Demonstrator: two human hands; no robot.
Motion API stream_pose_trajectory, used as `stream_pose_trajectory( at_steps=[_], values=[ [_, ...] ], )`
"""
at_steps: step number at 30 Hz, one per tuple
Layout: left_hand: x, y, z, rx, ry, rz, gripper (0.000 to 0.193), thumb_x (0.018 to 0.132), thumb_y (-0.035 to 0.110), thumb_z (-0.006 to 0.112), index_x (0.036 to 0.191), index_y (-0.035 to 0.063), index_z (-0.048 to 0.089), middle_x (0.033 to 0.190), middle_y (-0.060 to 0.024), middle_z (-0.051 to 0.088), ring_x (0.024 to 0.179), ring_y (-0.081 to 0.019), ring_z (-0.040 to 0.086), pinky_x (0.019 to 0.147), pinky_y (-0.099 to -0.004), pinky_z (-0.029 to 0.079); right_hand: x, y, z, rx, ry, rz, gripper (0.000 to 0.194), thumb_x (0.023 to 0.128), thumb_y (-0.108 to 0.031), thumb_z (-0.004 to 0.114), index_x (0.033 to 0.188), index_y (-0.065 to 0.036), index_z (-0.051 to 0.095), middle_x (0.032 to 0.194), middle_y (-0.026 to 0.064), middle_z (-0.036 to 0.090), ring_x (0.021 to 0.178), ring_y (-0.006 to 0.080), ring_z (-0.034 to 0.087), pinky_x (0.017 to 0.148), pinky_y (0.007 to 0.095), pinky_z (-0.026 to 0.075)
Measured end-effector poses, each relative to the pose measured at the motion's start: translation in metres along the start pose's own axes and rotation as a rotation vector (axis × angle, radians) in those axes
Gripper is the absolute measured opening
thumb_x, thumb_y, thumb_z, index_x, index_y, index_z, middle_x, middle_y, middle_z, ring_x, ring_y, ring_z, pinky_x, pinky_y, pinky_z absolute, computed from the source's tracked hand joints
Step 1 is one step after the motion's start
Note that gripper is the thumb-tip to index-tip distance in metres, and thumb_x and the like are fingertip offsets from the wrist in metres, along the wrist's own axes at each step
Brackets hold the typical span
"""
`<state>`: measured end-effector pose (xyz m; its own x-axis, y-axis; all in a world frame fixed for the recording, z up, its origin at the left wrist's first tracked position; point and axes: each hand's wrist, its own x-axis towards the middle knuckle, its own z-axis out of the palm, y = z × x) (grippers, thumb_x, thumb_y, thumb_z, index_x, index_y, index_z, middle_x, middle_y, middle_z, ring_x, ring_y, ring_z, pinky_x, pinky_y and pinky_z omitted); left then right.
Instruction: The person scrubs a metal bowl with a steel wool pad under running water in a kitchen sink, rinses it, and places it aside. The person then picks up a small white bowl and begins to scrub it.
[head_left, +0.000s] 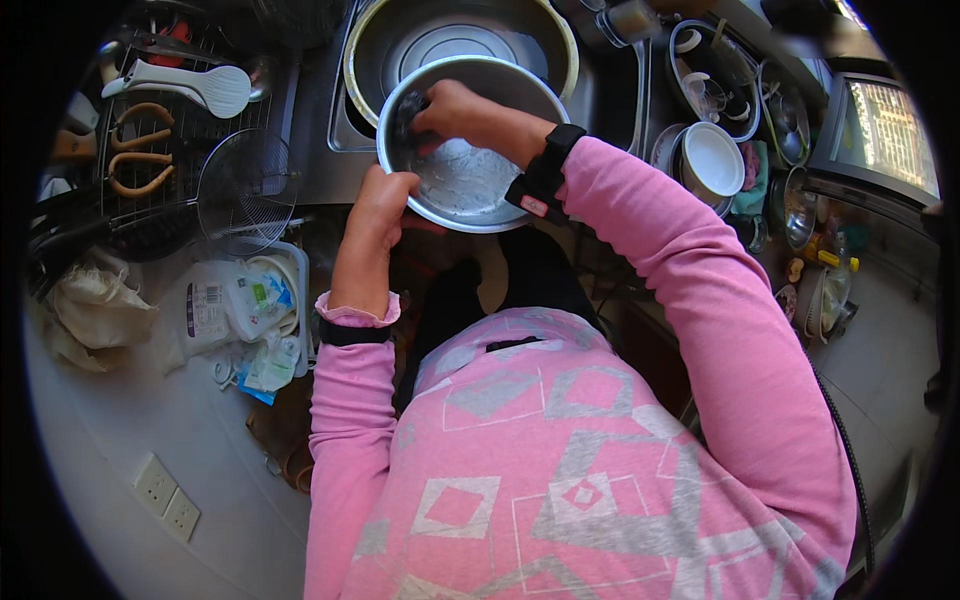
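A round metal basin (480, 187) is tilted over the near edge of a steel sink (352, 135). My left hand (386, 199) grips its near left rim, thumb over the edge and fingers beneath. Inside, my right hand (450, 109) holds a dark scouring pad (409, 116) against the left wall. The basin's bottom looks wet, with whitish streaks. Behind it in the sink sits a larger metal basin (574, 45), partly covered by the smaller one.
A wire rack (259, 112) at left bears white rice paddles (225, 90) and a wire strainer (247, 187). White bowls (714, 159) and an oval tub (675, 82) of dishes stand at right. Plastic bags (210, 300) hang lower left.
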<state>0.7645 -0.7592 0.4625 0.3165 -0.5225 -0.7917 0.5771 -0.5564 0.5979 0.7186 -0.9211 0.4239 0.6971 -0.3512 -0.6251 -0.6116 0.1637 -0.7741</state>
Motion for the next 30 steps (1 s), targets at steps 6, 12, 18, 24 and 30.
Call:
stream_pose_trajectory(
  at_steps=[6, 12, 18, 24, 30],
  values=[
    [-0.001, 0.010, -0.016, -0.040, 0.021, 0.037, 0.048, 0.072, -0.001, 0.048, 0.117, -0.0167, 0.045, 0.094, -0.0268, 0.063, 0.071, -0.0402, 0.069, 0.053, -0.0506, 0.062, -0.020, -0.002, -0.033, -0.588, 0.271, -0.029, 0.023, 0.080, -0.008, 0.065, 0.099, 0.006, 0.065, 0.085, 0.0229, 0.068, 0.076, 0.0330, 0.071, 0.069, 0.0386, 0.057],
    [-0.010, 0.027, -0.010, 0.070, 0.169, 0.270, 0.056, 0.074, -0.002, 0.046, 0.130, -0.0039, 0.043, 0.105, -0.0223, 0.062, 0.074, -0.0366, 0.070, 0.045, -0.0433, 0.061, -0.072, -0.023, 0.004, -0.554, 0.406, -0.742, 0.049, 0.079, 0.001, 0.064, 0.126, -0.012, 0.057, 0.109, 0.0213, 0.054, 0.098, 0.0371, 0.061, 0.080, 0.0411, 0.053],
    [-0.016, 0.050, 0.002, 0.332, 0.323, 0.301, 0.056, 0.081, -0.002, 0.048, 0.136, 0.0034, 0.040, 0.105, -0.0265, 0.065, 0.069, -0.0399, 0.070, 0.044, -0.0396, 0.058, -0.076, -0.057, 0.017, -0.888, 0.569, -1.046, 0.053, 0.075, 0.000, 0.063, 0.125, -0.015, 0.060, 0.111, 0.0213, 0.053, 0.097, 0.0350, 0.059, 0.076, 0.0402, 0.054],
    [-0.009, 0.048, 0.001, 0.662, 0.502, 0.447, 0.070, 0.078, -0.003, 0.047, 0.146, -0.0018, 0.032, 0.109, -0.0298, 0.064, 0.069, -0.0386, 0.070, 0.045, -0.0397, 0.056, -0.020, -0.059, -0.007, -1.058, 0.724, -0.800, 0.039, 0.079, -0.005, 0.063, 0.118, -0.006, 0.061, 0.110, 0.0210, 0.055, 0.096, 0.0357, 0.062, 0.075, 0.0384, 0.056],
    [-0.013, 0.049, 0.000, 0.490, 0.474, 0.345, 0.068, 0.074, 0.001, 0.053, 0.141, 0.0021, 0.043, 0.116, -0.0269, 0.064, 0.106, -0.0372, 0.064, 0.089, -0.0394, 0.049, -0.021, -0.013, -0.059, -1.108, 0.717, -0.277, 0.022, 0.086, -0.018, 0.062, 0.104, -0.006, 0.064, 0.103, 0.0221, 0.058, 0.088, 0.0392, 0.067, 0.075, 0.0448, 0.056]
  ],
)
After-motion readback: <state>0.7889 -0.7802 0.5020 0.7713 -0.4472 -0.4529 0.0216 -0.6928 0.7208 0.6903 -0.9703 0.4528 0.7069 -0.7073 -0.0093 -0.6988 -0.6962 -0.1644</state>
